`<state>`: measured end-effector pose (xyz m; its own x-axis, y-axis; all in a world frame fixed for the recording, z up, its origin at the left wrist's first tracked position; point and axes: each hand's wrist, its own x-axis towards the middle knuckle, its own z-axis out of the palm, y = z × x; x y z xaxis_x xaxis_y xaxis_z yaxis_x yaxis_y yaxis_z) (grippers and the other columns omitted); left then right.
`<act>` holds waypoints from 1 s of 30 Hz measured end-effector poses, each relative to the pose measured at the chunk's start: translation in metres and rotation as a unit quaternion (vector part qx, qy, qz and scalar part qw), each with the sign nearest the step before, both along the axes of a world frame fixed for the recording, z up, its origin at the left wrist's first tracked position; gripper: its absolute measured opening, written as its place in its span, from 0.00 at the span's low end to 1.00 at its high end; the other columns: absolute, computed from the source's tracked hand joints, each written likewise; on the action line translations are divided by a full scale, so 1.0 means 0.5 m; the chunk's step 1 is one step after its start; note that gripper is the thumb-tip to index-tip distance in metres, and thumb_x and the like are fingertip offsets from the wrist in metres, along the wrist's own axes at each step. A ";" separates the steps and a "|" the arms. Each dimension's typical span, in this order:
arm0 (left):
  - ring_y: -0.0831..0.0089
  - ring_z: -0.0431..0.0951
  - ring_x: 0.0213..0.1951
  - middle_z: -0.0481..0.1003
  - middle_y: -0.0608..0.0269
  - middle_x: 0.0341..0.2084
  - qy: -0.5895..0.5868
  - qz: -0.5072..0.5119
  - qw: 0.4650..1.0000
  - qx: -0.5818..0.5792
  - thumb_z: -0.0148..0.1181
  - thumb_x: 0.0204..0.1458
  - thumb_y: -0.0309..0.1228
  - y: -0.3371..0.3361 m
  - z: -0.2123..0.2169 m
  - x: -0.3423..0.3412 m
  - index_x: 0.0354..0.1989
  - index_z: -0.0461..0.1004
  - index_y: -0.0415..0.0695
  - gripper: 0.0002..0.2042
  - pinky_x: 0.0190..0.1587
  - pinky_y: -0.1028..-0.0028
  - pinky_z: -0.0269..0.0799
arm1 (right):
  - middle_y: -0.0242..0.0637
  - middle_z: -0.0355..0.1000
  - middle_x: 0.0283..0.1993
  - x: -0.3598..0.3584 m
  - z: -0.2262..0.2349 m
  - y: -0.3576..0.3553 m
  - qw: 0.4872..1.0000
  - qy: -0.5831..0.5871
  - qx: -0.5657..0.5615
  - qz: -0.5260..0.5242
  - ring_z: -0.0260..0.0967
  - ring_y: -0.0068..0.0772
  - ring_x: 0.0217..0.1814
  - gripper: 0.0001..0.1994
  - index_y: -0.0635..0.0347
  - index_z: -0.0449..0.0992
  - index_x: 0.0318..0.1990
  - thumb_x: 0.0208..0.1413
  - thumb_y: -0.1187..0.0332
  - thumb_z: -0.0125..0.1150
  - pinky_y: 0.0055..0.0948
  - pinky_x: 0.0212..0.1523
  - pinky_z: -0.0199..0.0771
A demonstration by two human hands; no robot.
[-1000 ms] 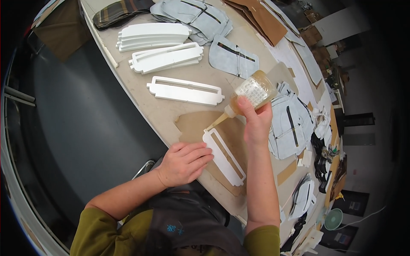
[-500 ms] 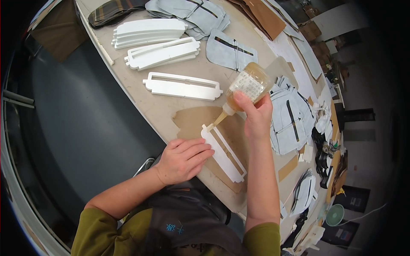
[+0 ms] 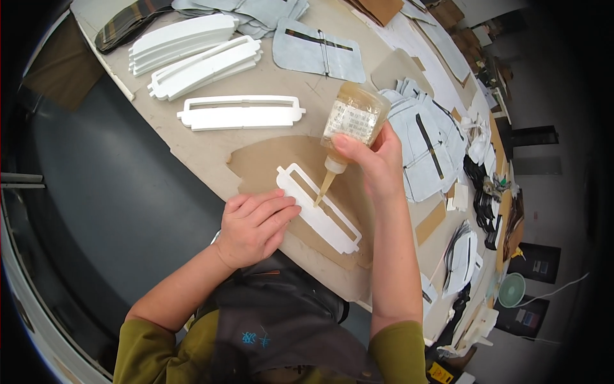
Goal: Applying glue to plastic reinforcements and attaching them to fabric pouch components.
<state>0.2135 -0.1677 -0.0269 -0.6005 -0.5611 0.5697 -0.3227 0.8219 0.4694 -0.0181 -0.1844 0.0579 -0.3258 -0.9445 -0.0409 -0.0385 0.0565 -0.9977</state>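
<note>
A white slotted frame piece [image 3: 320, 223] lies flat on a brown paper sheet [image 3: 263, 153], its long slot running slantwise. My left hand [image 3: 254, 225] rests with stretched fingers on the piece's near-left edge. In my right hand [image 3: 376, 163] is a squeeze bottle of amber glue [image 3: 354, 116], tipped nozzle-down. The nozzle tip comes down at the slot's near edge, around mid-length; whether it touches cannot be made out. Farther off, another white slotted frame [image 3: 242, 115] lies alone, and stacked white frames [image 3: 208, 67] stand beyond it.
Pale blue-grey panels with dark slits [image 3: 419, 144] are piled right of my right hand. Another such panel [image 3: 318, 54] lies at the back, beside a heap of them. A striped dark fabric item [image 3: 132, 24] sits at the back left. The table edge [image 3: 167, 146] runs along the left.
The nozzle has travelled from the white piece's far end along the slot to about its middle. My left hand stays on the piece's edge. The whole view has shifted somewhat.
</note>
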 end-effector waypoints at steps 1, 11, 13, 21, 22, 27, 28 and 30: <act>0.77 0.75 0.51 0.77 0.74 0.46 -0.006 0.002 1.000 -0.009 0.60 0.44 0.29 -0.002 -0.003 -0.001 0.46 0.78 0.53 0.17 0.51 0.72 0.59 | 0.40 0.76 0.45 -0.004 0.000 0.004 1.000 -0.002 0.002 0.004 0.75 0.27 0.45 0.27 0.67 0.69 0.53 0.45 0.73 0.73 0.27 0.46 0.76; 0.71 0.77 0.48 0.78 0.71 0.43 0.002 0.000 1.000 -0.005 0.59 0.43 0.22 0.001 0.007 -0.007 0.42 0.80 0.50 0.16 0.49 0.72 0.59 | 0.41 0.76 0.46 -0.039 -0.003 0.060 0.999 0.000 0.041 0.013 0.76 0.31 0.47 0.31 0.68 0.69 0.54 0.40 0.71 0.74 0.32 0.50 0.76; 0.70 0.77 0.48 0.78 0.70 0.43 -0.004 0.005 1.000 -0.001 0.59 0.43 0.22 0.005 0.007 -0.006 0.42 0.80 0.50 0.16 0.49 0.71 0.58 | 0.41 0.76 0.46 -0.049 -0.007 0.075 0.999 0.000 0.044 0.007 0.76 0.31 0.46 0.31 0.67 0.69 0.54 0.40 0.71 0.75 0.31 0.50 0.76; 0.67 0.76 0.49 0.77 0.69 0.44 -0.014 -0.001 1.000 0.007 0.60 0.45 0.23 0.004 0.013 -0.013 0.42 0.79 0.49 0.14 0.50 0.69 0.58 | 0.35 0.76 0.45 -0.083 0.002 0.129 0.999 0.015 0.051 0.011 0.74 0.24 0.45 0.29 0.64 0.72 0.52 0.40 0.69 0.76 0.27 0.48 0.73; 0.67 0.76 0.50 0.77 0.69 0.44 -0.018 0.000 1.000 0.015 0.61 0.45 0.23 0.005 0.014 -0.013 0.42 0.79 0.49 0.14 0.50 0.69 0.58 | 0.36 0.76 0.45 -0.088 0.003 0.137 0.998 0.020 0.064 0.005 0.74 0.26 0.45 0.31 0.65 0.71 0.53 0.38 0.70 0.77 0.27 0.48 0.74; 0.64 0.75 0.50 0.77 0.66 0.43 -0.050 0.000 0.997 0.060 0.64 0.45 0.25 -0.003 0.059 -0.008 0.43 0.78 0.47 0.14 0.52 0.65 0.59 | 0.37 0.76 0.45 -0.107 -0.008 0.182 0.996 0.032 0.073 -0.031 0.75 0.27 0.46 0.34 0.67 0.70 0.54 0.36 0.67 0.77 0.28 0.49 0.75; 0.63 0.75 0.50 0.77 0.65 0.42 -0.061 0.000 0.995 0.074 0.65 0.45 0.26 -0.002 0.073 -0.007 0.43 0.78 0.47 0.14 0.53 0.63 0.59 | 0.38 0.75 0.46 -0.125 -0.010 0.202 0.997 -0.005 0.041 -0.064 0.74 0.28 0.46 0.36 0.68 0.69 0.56 0.37 0.64 0.77 0.29 0.47 0.76; 0.63 0.75 0.48 0.76 0.63 0.41 -0.065 -0.012 0.996 0.066 0.65 0.45 0.26 -0.004 0.090 -0.014 0.43 0.78 0.46 0.14 0.52 0.62 0.61 | 0.42 0.73 0.48 -0.183 -0.016 0.235 0.971 -0.223 -0.055 -0.061 0.73 0.32 0.46 0.39 0.70 0.64 0.60 0.43 0.58 0.75 0.29 0.44 0.77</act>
